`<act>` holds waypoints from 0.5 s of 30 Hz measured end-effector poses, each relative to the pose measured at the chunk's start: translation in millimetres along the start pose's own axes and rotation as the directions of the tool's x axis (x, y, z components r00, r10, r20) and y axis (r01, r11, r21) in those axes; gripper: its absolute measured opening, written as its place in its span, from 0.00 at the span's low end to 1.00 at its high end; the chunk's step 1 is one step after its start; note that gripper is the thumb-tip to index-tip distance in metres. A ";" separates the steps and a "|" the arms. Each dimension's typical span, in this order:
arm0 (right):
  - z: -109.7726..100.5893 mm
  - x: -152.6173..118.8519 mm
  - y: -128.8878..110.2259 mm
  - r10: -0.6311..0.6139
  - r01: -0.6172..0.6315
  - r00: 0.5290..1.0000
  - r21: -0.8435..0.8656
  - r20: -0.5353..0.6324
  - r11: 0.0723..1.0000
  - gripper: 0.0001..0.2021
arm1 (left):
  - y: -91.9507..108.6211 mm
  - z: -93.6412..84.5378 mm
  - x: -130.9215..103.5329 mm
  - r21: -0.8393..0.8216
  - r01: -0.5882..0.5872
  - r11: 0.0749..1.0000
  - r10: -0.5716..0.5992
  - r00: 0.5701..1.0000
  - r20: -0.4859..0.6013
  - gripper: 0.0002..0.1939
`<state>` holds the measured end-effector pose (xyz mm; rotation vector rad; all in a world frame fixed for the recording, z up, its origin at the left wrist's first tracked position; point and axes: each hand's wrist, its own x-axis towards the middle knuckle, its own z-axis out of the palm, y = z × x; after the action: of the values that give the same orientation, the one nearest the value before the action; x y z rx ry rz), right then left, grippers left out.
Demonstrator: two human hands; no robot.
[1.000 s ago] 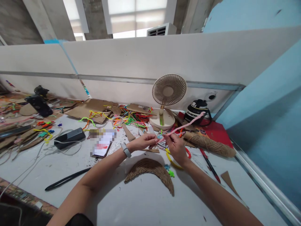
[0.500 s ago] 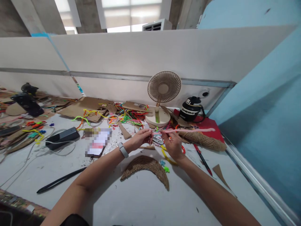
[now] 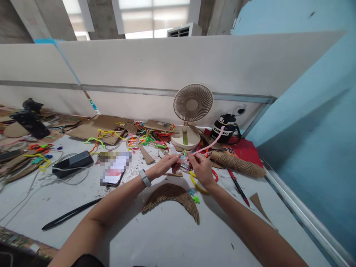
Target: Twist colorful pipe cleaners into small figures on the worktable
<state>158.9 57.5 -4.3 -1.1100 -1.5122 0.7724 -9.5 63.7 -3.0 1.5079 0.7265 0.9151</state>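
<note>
A pink fuzzy stem (image 3: 209, 146) runs between my two hands, its free end rising to the right in front of the black jug. My left hand (image 3: 170, 164) pinches its left part; my right hand (image 3: 200, 167) grips it just beside, fingertips close together. Small details between the fingers are too fine to make out. Below the hands lies a brown crescent wound with cord (image 3: 172, 196). Green (image 3: 196, 199) and blue (image 3: 191, 192) little flower shapes rest by its right side, near a yellow curved piece (image 3: 198, 184).
Behind the hands stand a fan (image 3: 192, 104) and a black jug (image 3: 224, 128). A cord roll (image 3: 239, 163) and red pen (image 3: 238, 187) are at right. Left are a phone (image 3: 116, 168), a black power bank (image 3: 72, 164), cables, cardboard (image 3: 96, 128) and colourful stems (image 3: 150, 139).
The pink stem's free end has swung up from nearly level to slanting upward. Both hands have stayed almost in place, still holding it.
</note>
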 end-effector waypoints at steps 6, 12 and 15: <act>0.1 4.3 -1.7 0.147 -0.146 0.989 0.204 0.010 0.968 0.20 | -5.9 -1.8 0.6 0.165 -0.093 0.982 0.095 0.996 0.001 0.27; 0.4 5.2 -1.5 0.192 -0.193 0.981 0.292 0.031 0.937 0.19 | -3.0 -2.3 -0.1 0.202 -0.068 0.977 0.066 0.998 0.015 0.29; 1.0 5.2 -2.8 0.226 -0.243 0.970 0.400 0.090 0.884 0.18 | -2.4 -0.9 0.7 0.054 -0.051 0.997 0.053 0.998 -0.040 0.28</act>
<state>157.2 61.4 -0.1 -0.9687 -1.1828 1.2245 -9.8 65.2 -5.2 1.5646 0.7498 0.9759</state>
